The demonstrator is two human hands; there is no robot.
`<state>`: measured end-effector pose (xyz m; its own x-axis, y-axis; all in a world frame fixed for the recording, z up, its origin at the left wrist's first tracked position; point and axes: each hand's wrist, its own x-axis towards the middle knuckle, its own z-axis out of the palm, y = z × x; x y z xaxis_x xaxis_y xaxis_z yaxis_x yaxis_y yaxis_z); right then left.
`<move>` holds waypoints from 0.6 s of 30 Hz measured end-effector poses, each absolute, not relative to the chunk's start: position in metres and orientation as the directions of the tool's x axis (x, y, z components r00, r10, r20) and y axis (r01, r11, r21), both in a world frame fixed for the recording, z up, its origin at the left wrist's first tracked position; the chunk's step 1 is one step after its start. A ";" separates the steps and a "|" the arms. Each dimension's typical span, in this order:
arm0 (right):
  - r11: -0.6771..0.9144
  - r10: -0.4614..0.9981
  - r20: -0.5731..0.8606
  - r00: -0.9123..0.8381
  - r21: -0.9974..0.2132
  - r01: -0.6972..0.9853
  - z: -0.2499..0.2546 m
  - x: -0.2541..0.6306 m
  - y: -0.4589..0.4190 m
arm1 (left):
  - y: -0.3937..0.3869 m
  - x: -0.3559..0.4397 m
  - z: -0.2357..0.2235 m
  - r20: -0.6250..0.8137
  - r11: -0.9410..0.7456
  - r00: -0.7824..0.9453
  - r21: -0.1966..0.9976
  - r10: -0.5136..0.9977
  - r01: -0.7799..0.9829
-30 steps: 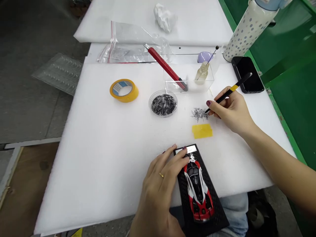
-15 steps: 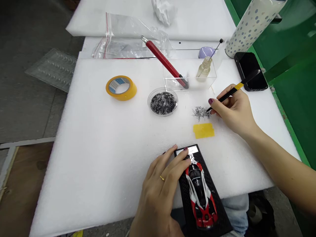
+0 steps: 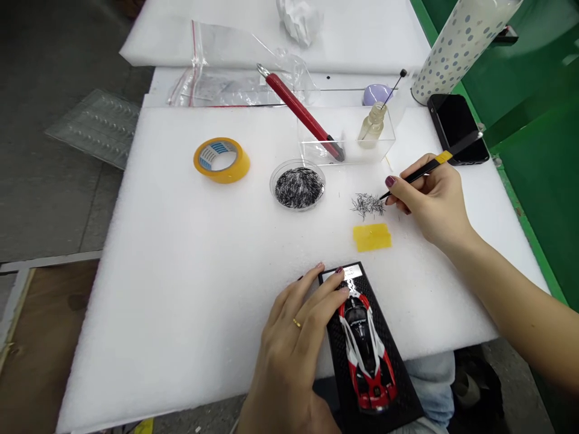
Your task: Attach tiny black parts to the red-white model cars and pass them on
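Note:
My right hand (image 3: 436,196) pinches black tweezers (image 3: 416,175) with a yellow band, their tip at the right edge of a small scatter of fine black bristles (image 3: 367,205). A strip of yellow tape (image 3: 372,237) lies just below the scatter. My left hand (image 3: 298,337) grips the left side of a black display base (image 3: 337,349), fingers over its top end and thumb hidden. On that base sits a red, white and black model car (image 3: 368,355). To the left of the scatter, a round clear dish (image 3: 298,185) is full of similar black bristles.
A yellow tape roll (image 3: 221,160) lies at left. Behind the dish, a red utility knife (image 3: 301,111) leans on a clear tray (image 3: 348,154), which holds an open glass bottle (image 3: 371,128) with a thin pin. A phone (image 3: 456,126) and dotted tumbler (image 3: 461,54) stand right; plastic bags (image 3: 239,66) lie behind.
The tweezers' tip has shifted slightly up and to the right within the edge of the bristles. My left hand and the model car stay nearly in place.

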<state>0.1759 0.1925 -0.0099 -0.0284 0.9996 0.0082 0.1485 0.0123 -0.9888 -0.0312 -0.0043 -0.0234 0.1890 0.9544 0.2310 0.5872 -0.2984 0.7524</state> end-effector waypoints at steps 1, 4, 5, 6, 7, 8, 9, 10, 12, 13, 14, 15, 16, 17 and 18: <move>0.006 1.000 0.003 -0.030 -0.994 0.105 -0.009 0.177 0.191 | -0.004 -0.031 -0.023 0.237 -0.308 0.197 0.748 0.951 0.587; -0.011 1.000 -0.010 -0.024 -1.000 -0.008 -0.006 0.183 0.181 | -0.003 -0.029 -0.023 0.252 -0.324 0.203 0.725 0.946 0.608; -0.015 1.000 -0.014 -0.021 -0.999 -0.033 -0.005 0.184 0.176 | -0.002 -0.029 -0.024 0.269 -0.344 0.215 0.705 0.939 0.621; -0.015 1.000 -0.014 -0.015 -0.999 -0.052 -0.003 0.185 0.170 | -0.001 -0.029 -0.024 0.286 -0.371 0.237 0.674 0.928 0.639; -0.010 1.000 -0.010 -0.009 -0.998 -0.064 -0.002 0.186 0.162 | 0.000 -0.029 -0.025 0.303 -0.404 0.270 0.633 0.914 0.660; -0.004 1.000 -0.003 -0.002 -0.997 -0.073 -0.002 0.187 0.154 | 0.001 -0.030 -0.025 0.317 -0.440 0.307 0.584 0.897 0.682; 0.003 1.000 0.003 0.005 -0.997 -0.077 -0.001 0.187 0.145 | 0.002 -0.030 -0.026 0.328 -0.472 0.343 0.533 0.880 0.703; 0.009 1.000 0.008 0.012 -0.997 -0.080 -0.001 0.187 0.135 | 0.002 -0.031 -0.026 0.326 -0.493 0.374 0.488 0.868 0.720; 0.012 1.000 0.010 0.020 -0.997 -0.077 -0.001 0.185 0.116 | 0.004 -0.033 -0.026 0.310 -0.518 0.417 0.440 0.854 0.734; 0.009 1.000 0.007 0.021 -0.997 -0.074 -0.001 0.184 0.108 | 0.005 -0.033 -0.025 0.297 -0.512 0.418 0.445 0.858 0.735; 0.003 1.000 0.002 0.018 -0.997 -0.074 -0.001 0.183 0.101 | 0.006 -0.032 -0.024 0.290 -0.495 0.402 0.470 0.869 0.731; 0.000 1.000 -0.001 0.012 -0.997 -0.078 -0.001 0.182 0.094 | 0.007 -0.030 -0.022 0.295 -0.469 0.366 0.509 0.883 0.722; -0.002 1.000 -0.002 0.001 -0.996 -0.085 -0.001 0.180 0.089 | 0.008 -0.028 -0.020 0.309 -0.435 0.309 0.558 0.899 0.707; -0.004 1.000 -0.003 -0.011 -0.995 -0.096 -0.001 0.179 0.086 | 0.010 -0.026 -0.019 0.330 -0.402 0.242 0.610 0.912 0.683; -0.005 1.000 -0.002 -0.023 -0.994 -0.108 -0.001 0.177 0.083 | 0.011 -0.023 -0.017 0.348 -0.374 0.176 0.657 0.921 0.654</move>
